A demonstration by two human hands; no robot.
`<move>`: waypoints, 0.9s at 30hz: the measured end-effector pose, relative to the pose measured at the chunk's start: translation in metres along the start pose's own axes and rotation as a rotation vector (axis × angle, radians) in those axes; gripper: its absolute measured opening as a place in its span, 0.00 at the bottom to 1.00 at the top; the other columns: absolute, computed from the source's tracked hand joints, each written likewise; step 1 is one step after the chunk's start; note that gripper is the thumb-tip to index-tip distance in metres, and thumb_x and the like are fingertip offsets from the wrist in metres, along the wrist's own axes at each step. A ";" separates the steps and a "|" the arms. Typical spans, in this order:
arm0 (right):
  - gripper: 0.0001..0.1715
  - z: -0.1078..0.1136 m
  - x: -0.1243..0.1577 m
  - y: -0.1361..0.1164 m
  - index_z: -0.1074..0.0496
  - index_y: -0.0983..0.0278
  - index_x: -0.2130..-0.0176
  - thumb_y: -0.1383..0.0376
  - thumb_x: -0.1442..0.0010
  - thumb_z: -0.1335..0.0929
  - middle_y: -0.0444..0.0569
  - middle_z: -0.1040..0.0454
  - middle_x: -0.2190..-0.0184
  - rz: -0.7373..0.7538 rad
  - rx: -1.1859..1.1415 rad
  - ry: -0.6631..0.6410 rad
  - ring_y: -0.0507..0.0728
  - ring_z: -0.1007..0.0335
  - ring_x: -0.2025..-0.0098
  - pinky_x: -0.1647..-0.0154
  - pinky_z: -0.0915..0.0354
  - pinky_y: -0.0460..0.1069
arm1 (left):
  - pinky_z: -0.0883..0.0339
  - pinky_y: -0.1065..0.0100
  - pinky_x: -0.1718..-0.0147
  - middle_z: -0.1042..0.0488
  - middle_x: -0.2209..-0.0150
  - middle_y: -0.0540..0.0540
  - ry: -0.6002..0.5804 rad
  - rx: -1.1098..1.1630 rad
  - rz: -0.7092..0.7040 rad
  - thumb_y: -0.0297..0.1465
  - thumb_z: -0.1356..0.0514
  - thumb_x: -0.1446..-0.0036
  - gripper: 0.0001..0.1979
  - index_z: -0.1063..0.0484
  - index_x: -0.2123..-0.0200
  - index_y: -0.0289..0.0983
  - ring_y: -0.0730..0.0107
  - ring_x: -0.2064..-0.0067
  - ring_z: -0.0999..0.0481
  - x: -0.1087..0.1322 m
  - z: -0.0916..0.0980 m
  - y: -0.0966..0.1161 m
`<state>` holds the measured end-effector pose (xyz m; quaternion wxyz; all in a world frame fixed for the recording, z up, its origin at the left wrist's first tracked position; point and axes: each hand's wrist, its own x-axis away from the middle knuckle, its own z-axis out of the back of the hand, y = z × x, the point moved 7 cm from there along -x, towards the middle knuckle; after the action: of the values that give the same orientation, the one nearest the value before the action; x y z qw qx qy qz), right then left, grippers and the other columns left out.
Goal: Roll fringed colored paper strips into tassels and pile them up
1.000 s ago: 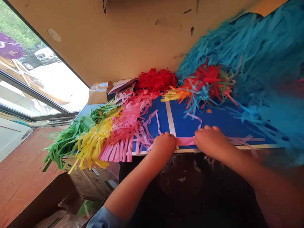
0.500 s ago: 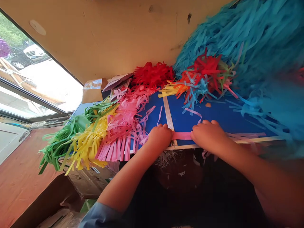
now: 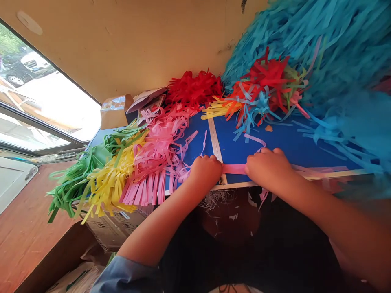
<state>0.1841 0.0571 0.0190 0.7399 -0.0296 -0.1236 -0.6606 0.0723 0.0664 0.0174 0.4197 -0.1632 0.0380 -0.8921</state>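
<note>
Well, left hand [image 3: 204,173] and right hand [image 3: 268,170] curl fingers onto a pink strip [image 3: 233,169] (label [image 3: 124,215] unreadable).

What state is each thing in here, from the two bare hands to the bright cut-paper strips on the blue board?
left hand: curled, at the strip's end
right hand: fingers down on the strip
pink paper strip: flat across the blue board, between the hands
pink paper fringe: cut, hanging over the board's edge
blue shredded paper heap: loose, piled high

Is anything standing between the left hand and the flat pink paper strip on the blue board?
Nothing visible: the left hand meets one end of the flat pink paper strip on the blue board.
</note>
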 end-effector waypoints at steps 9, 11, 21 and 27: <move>0.13 0.000 -0.005 0.001 0.26 0.67 0.66 0.73 0.46 0.39 0.56 0.25 0.67 0.070 0.050 -0.036 0.64 0.33 0.58 0.65 0.47 0.54 | 0.35 0.62 0.66 0.28 0.65 0.39 0.029 -0.060 -0.120 0.22 0.49 0.42 0.10 0.28 0.63 0.32 0.56 0.59 0.28 0.003 -0.004 0.002; 0.14 0.000 -0.004 0.002 0.26 0.67 0.65 0.72 0.45 0.40 0.56 0.25 0.66 0.066 0.053 -0.002 0.64 0.33 0.58 0.66 0.47 0.54 | 0.35 0.62 0.67 0.28 0.65 0.39 0.045 -0.058 -0.097 0.23 0.48 0.42 0.10 0.28 0.64 0.32 0.56 0.59 0.28 0.004 -0.004 0.000; 0.17 0.017 0.003 -0.007 0.32 0.68 0.57 0.75 0.45 0.42 0.59 0.27 0.64 0.020 0.108 0.157 0.66 0.34 0.58 0.65 0.46 0.55 | 0.34 0.57 0.63 0.31 0.50 0.37 0.337 -0.061 0.100 0.26 0.52 0.39 0.14 0.32 0.54 0.34 0.56 0.56 0.29 0.012 0.005 0.001; 0.27 0.013 0.003 -0.012 0.38 0.68 0.46 0.76 0.45 0.44 0.60 0.28 0.60 0.037 0.120 0.155 0.65 0.34 0.58 0.65 0.44 0.56 | 0.43 0.52 0.47 0.41 0.40 0.39 0.572 -0.028 0.179 0.23 0.53 0.40 0.21 0.38 0.45 0.36 0.55 0.42 0.39 0.048 0.019 -0.010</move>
<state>0.1706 0.0558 0.0308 0.7599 0.0637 -0.1050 -0.6384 0.0433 0.0377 0.0501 0.4667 0.0932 0.1812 -0.8606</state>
